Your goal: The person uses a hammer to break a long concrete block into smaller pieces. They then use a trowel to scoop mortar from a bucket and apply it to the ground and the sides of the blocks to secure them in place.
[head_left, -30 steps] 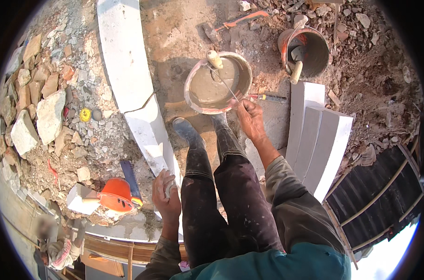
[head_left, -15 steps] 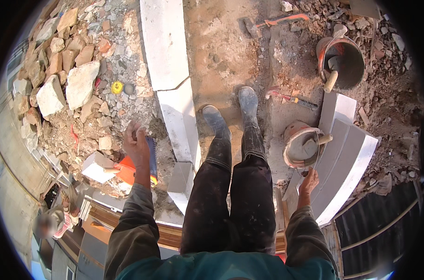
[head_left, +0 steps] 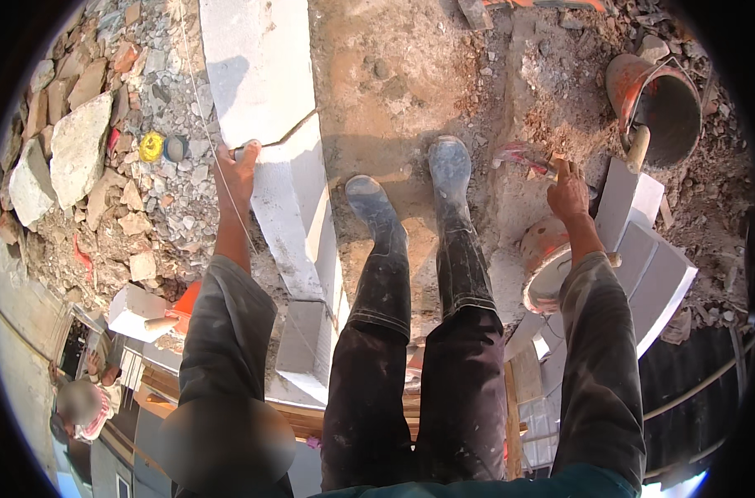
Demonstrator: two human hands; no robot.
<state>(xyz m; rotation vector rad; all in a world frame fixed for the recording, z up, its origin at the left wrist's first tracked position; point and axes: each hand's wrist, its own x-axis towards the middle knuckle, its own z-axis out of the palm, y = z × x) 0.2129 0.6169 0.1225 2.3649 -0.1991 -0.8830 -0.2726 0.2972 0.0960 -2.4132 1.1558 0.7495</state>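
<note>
My left hand is at the left edge of the long white block, beside a crack, fingers curled round something small I cannot make out. A thin string runs past that hand. My right hand is bent over a red-handled tool on the ground, its fingers closed; what they grip is hidden. Just below that hand, a mortar bucket rests beside stacked white blocks, partly hidden by my arm.
A second bucket with a wooden-handled tool lies upper right. Rubble, a yellow round object and an orange helmet-like object are at left. A person is at lower left. My boots stand between the blocks.
The mortar bucket moved from in front of me to my right and my right hand released it, moving up to the tool. My left hand moved up and forward along the blocks.
</note>
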